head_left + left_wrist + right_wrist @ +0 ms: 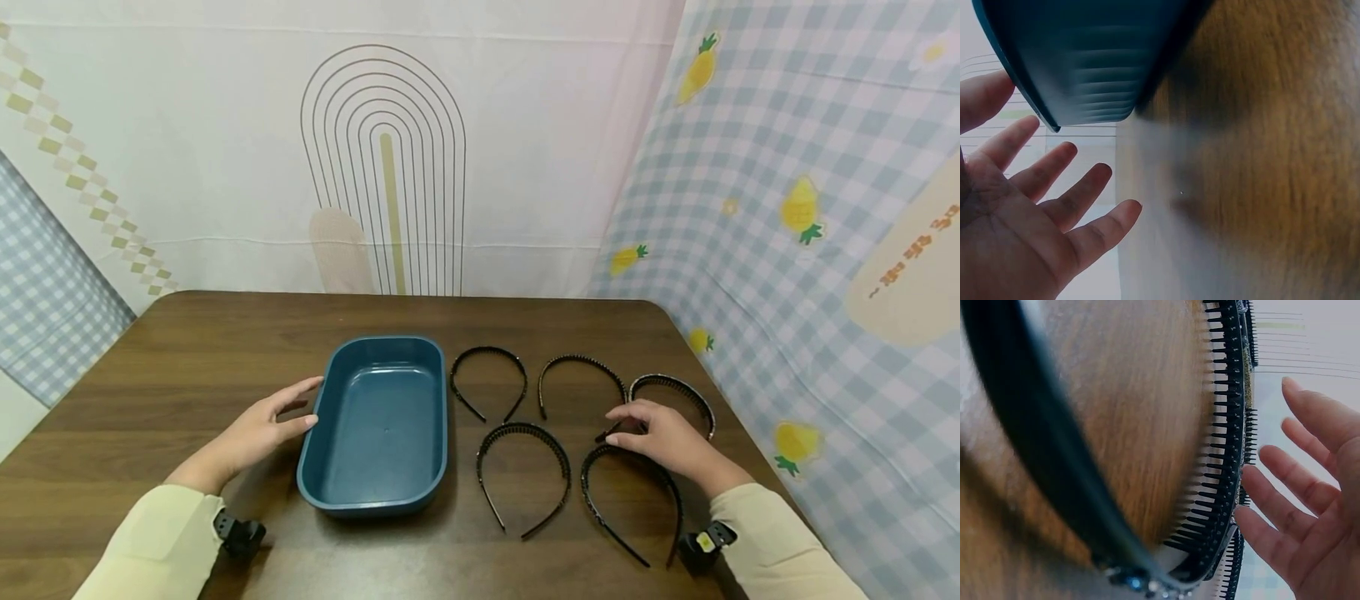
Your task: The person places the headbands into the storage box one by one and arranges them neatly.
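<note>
A deep blue rectangular plastic basin point(386, 442) stands on the table. At its left rim is my left hand point(251, 437), fingers extended; in the left wrist view the thumb and index fingertip meet the rim. My right hand point(667, 437) hovers over the black toothed headbands on the right, its fingers loosely bent and holding nothing. Just below it lies the lower right headband point(591, 492); beyond it is a headband with a shiny band point(678, 383), partly hidden by the hand. The right wrist view shows comb teeth point(1219, 431) close to the fingertips.
Other black headbands lie between basin and right hand: one upper left point(487, 349), one upper middle point(577, 358), one lower middle point(522, 427). The brown wooden table point(247, 333) ends at a white curtain point(525, 167) behind and checked cloth point(750, 275) at right.
</note>
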`<state>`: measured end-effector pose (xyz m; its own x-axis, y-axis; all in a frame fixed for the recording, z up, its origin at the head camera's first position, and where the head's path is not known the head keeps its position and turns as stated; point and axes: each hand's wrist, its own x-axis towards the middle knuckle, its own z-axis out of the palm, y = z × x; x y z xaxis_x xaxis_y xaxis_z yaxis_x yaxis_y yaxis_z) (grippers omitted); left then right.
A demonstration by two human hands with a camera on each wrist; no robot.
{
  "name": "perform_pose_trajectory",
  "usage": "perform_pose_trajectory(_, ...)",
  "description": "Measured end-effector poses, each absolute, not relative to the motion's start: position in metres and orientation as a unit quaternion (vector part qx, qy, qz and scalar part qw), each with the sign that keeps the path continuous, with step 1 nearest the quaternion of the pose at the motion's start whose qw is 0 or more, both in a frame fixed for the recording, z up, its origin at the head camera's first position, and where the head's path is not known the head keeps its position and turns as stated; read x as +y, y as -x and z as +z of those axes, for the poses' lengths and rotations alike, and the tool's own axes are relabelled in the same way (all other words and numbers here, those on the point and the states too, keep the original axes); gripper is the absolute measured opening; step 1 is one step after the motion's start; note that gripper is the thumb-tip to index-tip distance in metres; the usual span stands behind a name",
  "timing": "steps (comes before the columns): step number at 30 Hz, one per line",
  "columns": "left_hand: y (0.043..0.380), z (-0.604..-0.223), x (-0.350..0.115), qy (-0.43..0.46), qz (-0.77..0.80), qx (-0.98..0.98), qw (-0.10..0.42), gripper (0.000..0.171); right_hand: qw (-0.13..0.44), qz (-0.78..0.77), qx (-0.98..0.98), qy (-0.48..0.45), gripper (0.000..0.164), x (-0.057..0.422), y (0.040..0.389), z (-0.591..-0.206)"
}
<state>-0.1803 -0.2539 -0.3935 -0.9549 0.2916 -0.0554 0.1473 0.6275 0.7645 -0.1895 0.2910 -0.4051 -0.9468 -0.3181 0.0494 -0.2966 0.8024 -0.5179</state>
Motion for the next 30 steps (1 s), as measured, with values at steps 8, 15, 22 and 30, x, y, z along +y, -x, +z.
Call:
perform_pose_trajectory(8,0.1807,-0.3926,-0.2529,-0.121,0.408,0.9,0.091,0.063,0.065,-0.286,0.942,0.161,0.031,0.292,0.1898,-0.4068)
perform_pose_trajectory(15,0.1799,-0.3908,-0.2532,-0.117,0.407,0.901,0.093,0.063,0.088,-0.265,0.943,0.182,0.022,0.2914,0.1921,-0.4084)
perform_pose_trajectory(22,0.1797,-0.3898,-0.2536,-0.118,0.41,0.899,0.097,0.063,0.093,-0.257,0.936,0.222,0.02,0.2914,0.1946,-0.4086)
perform_pose_trajectory(30,0.1803,-0.3913,-0.255,-0.123,0.418,0.895,0.097,0.063,0.114,-0.26,0.924,0.256,0.022,0.294,0.1971,-0.4081)
